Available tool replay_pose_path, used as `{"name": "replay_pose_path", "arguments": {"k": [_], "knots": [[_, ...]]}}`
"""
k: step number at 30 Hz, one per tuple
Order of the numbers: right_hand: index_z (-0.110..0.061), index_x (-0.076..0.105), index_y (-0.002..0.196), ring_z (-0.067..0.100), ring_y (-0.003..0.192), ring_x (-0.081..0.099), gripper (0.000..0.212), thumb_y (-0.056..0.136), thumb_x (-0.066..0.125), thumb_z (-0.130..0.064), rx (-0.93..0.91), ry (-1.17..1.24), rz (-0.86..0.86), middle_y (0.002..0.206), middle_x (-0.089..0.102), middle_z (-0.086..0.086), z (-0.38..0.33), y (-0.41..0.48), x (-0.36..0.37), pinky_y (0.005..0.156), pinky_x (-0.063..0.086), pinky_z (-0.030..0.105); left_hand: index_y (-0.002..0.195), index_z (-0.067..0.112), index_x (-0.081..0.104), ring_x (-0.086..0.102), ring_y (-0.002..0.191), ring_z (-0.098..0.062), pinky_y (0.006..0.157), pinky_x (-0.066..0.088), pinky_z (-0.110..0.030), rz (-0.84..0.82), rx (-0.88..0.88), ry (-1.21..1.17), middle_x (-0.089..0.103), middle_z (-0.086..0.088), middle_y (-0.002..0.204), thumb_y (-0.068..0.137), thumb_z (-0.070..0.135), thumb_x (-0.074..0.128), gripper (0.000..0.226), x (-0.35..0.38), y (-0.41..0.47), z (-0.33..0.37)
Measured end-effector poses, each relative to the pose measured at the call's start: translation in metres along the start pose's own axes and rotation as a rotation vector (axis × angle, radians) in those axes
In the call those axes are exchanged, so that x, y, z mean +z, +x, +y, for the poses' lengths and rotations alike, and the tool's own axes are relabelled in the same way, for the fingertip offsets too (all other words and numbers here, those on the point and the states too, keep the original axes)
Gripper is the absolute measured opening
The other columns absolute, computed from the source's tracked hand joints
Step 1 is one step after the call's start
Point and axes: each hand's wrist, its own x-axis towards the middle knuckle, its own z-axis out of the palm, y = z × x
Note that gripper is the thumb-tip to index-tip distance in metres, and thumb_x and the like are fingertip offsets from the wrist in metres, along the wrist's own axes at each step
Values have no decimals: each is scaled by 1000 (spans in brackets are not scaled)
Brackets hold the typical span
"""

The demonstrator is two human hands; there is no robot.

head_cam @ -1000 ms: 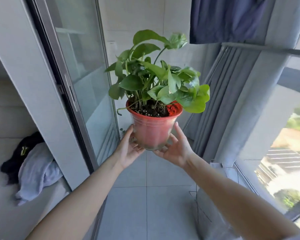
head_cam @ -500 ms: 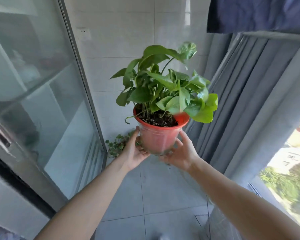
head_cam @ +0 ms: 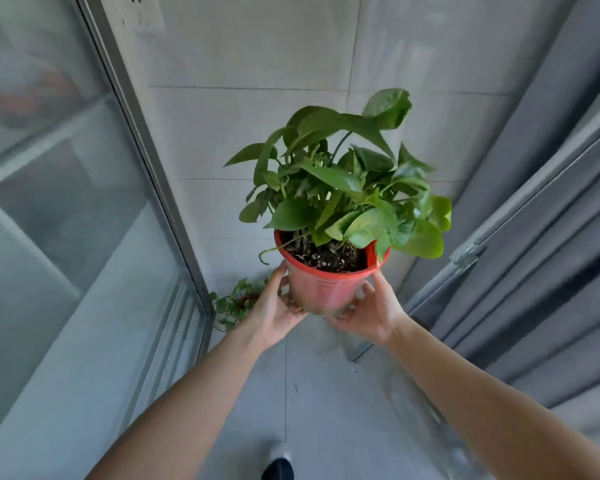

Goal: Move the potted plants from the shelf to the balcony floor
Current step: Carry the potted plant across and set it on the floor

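Hands (head_cam: pixel 326 311) around red pot (head_cam: pixel 326 285), above floor (head_cam: pixel 312 403).

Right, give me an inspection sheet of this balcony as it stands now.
Surface: grey tiled floor, bare ahead.
Job's things: red potted plant held in the air, upright; small trailing plant on the floor in the corner.
Clutter: nothing seen.
Grippers: left hand and right hand cup the pot's lower sides.
Cables: nothing seen.
Surroundings: glass sliding door left, grey curtain right, tiled wall ahead, shoe tip below.
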Motion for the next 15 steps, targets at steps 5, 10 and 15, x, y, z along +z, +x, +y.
{"name": "replay_pose_path", "arguments": {"k": [5,10,15], "knots": [[-30,59,119,35,119,51,88,39,83,-56,8,18,41,131,51,11,-35,108,1,87,52,49,110,10,63,67,102,-28,69,60,-36,21,-30,30,69,-19,111,84,36,68,37,-15,118,43],[-26,63,111,27,107,57,78,41,82,-55,39,62,115,127,57,9,-61,209,-21,66,57,38,102,12,74,66,109,-28,90,55,-41,6,-134,79,73,-17,110,81,28,70,26,-31,230,64],[-21,62,114,20,98,71,65,54,74,-42,67,57,106,106,76,1,-80,304,-66,76,56,35,83,17,80,61,104,-20,77,56,-30,14,-184,64,77,-7,97,71,34,77,22,-51,330,52]]}}
